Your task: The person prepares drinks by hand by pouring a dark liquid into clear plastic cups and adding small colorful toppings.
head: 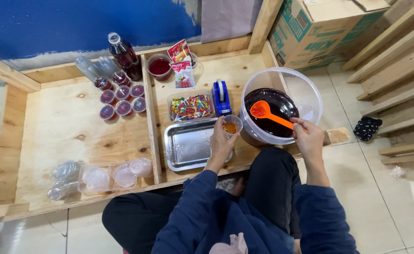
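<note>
My left hand [222, 143] holds a small clear plastic cup [232, 125] with a bit of orange-brown filling, above the right end of a metal tray [188, 146]. My right hand [306, 136] grips the handle of an orange ladle [269, 113], whose bowl hangs over the dark red liquid in a large clear tub [306, 96]. The cup sits just left of the tub's rim.
Several filled, lidded cups [122, 96] and a dark drink bottle [124, 55] stand at the back of the wooden frame [61, 129]. A box of colourful bits [191, 107], a blue tape dispenser [222, 97], sachets [181, 63], empty cups and lids [113, 176] and a cardboard box [320, 28] are around.
</note>
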